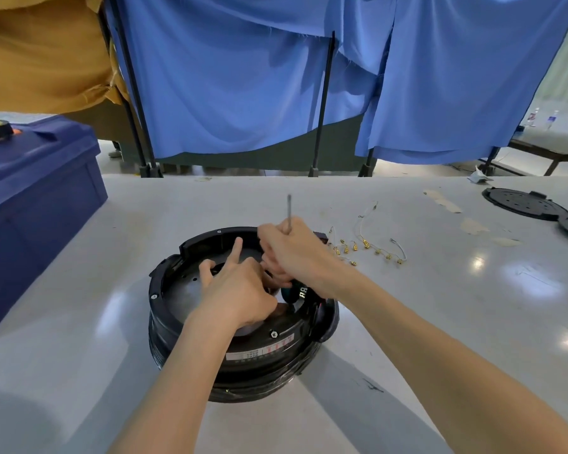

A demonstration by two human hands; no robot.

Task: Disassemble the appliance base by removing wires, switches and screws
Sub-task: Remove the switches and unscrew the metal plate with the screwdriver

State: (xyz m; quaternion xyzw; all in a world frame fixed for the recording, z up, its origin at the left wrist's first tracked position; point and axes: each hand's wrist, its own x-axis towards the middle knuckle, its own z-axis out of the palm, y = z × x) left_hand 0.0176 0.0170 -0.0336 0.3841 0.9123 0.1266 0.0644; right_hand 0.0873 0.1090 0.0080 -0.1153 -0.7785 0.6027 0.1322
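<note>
Right hand (295, 253): clamped round the screwdriver (296, 292). The shaft stands up past the knuckles and the dark handle shows below the palm. We see the tip seated in nothing.
Left hand (236, 290): reaching into the open base with the index finger straight and the thumb spread. The lower fingers are hidden, so we cannot tell whether they pinch a part.
Appliance base (243, 355): black and round, open side up, mid-worktop toward the near edge. Both hands are over it and nothing clamps it down.
Rim screws (274, 334): we count three seated in the rim, at the near, left and far sides.
Wires (368, 247): loose with brass terminals, lying just right of the base toward the far edge of the worktop (112, 322).
Risk, tool: we judge the upturned shaft could swing into the left fingers, since both hands crowd one opening.
Risk, base: unheld, it may turn or slide under driver torque, letting the tip cam out of a screw head.
Risk, small parts: freed screws could drop inside the base. A forearm sweep could drag the wires off the worktop.
</note>
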